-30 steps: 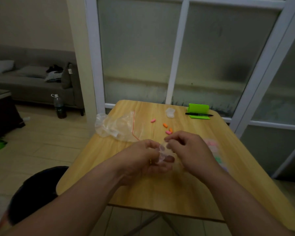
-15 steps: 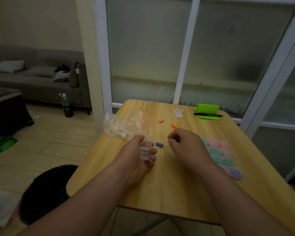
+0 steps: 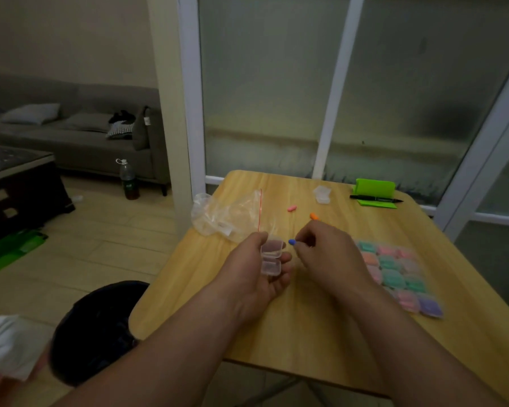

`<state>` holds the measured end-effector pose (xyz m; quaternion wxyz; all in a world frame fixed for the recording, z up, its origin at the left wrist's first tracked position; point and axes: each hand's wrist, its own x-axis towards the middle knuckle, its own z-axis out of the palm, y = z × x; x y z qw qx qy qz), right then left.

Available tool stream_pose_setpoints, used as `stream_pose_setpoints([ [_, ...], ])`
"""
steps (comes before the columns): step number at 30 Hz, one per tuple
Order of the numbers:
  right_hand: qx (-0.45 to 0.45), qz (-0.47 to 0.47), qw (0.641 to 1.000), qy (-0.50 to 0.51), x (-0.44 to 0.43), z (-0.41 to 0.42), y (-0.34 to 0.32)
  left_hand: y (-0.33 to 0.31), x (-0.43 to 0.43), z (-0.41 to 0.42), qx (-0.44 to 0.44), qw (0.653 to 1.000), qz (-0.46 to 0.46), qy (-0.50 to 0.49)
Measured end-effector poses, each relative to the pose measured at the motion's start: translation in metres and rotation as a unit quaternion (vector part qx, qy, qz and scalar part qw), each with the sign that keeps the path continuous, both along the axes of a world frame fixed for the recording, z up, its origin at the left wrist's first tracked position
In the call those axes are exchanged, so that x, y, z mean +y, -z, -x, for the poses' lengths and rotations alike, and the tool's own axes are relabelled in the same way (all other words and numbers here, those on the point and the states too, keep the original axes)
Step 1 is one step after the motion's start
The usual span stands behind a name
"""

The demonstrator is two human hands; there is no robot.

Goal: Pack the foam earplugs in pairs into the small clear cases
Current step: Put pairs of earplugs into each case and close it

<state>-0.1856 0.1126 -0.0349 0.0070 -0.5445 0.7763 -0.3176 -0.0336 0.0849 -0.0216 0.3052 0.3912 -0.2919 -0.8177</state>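
Note:
My left hand (image 3: 256, 271) holds a small clear case (image 3: 271, 257) with its lid hinged open, above the wooden table (image 3: 321, 327). Just to its right, my right hand (image 3: 323, 248) pinches a blue earplug (image 3: 292, 242) at the fingertips, close to the case's top edge. A pink earplug (image 3: 291, 208) and an orange earplug (image 3: 314, 216) lie loose on the table farther back. Another clear case (image 3: 322, 194) sits near the far edge. Several filled cases (image 3: 400, 274) with pink, green and purple earplugs lie in rows at the right.
A crumpled clear zip bag (image 3: 229, 215) with a red seal lies at the table's left edge. A green holder (image 3: 375, 190) and a black pen (image 3: 375, 198) sit at the far right corner. A dark stool (image 3: 97, 327) stands by the table's left, glass doors behind.
My hands came apart. The left kept the open case; the right picked the blue earplug off the table and brought it beside the case. The camera shifted, showing the filled cases.

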Motion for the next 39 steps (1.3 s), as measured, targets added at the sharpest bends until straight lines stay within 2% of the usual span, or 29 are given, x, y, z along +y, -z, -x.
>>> stream_pose_setpoints([
  [5,-0.043,0.077,0.994,-0.070,0.036,-0.001,-0.021,0.001,0.000,0.005,0.032,0.999,-0.010,0.011],
  [10,0.005,0.028,0.993,-0.117,0.051,-0.012,-0.016,0.008,0.000,0.013,0.069,0.997,-0.027,0.025],
  [15,0.036,0.025,0.992,-0.122,0.050,-0.015,-0.009,0.002,0.009,0.021,0.094,0.994,-0.048,0.014],
  [24,0.046,-0.003,0.989,-0.140,0.048,-0.017,-0.013,0.007,0.003,0.023,0.067,0.998,0.007,-0.005],
  [33,0.118,0.015,0.982,-0.145,0.044,-0.014,-0.008,0.010,-0.004,0.021,0.082,0.997,0.002,0.005],
  [37,0.066,0.036,0.985,-0.158,0.046,-0.012,-0.012,0.014,-0.009,0.018,0.066,0.998,0.008,-0.004],
  [39,0.041,0.062,0.990,-0.121,0.040,0.003,-0.018,0.012,-0.010,0.018,0.046,0.999,0.013,-0.004],
])
